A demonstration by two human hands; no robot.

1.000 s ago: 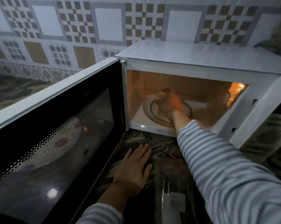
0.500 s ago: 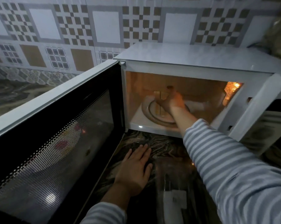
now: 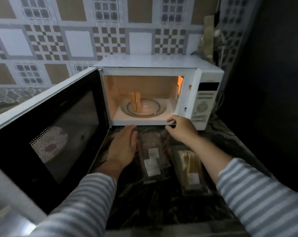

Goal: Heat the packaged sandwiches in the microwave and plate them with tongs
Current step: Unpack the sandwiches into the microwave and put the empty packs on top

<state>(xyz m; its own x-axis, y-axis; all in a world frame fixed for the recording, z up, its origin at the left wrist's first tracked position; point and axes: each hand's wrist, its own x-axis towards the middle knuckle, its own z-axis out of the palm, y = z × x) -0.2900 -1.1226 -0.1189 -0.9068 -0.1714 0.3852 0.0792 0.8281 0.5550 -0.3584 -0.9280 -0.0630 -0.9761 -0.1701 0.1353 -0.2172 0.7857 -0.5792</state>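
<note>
A white microwave [image 3: 162, 62] stands lit on the dark counter, its door [image 3: 59, 132] swung open to the left. A sandwich [image 3: 135, 101] stands upright on the glass turntable [image 3: 155, 108] inside. Two packaged sandwiches lie on the counter in front: a clear pack with white labels [image 3: 151, 158] and another pack [image 3: 189, 170] to its right. My left hand [image 3: 123, 147] rests flat on the counter beside the first pack. My right hand [image 3: 180, 128] hovers outside the microwave's front sill, fingers loosely curled, holding nothing.
The open door blocks the space to the left. A tiled wall rises behind the microwave. A dark surface closes off the right side. The marbled counter [image 3: 162, 211] runs toward me.
My right hand let go of the sandwich and came out of the microwave to its front edge. The camera pulled back, showing a second pack.
</note>
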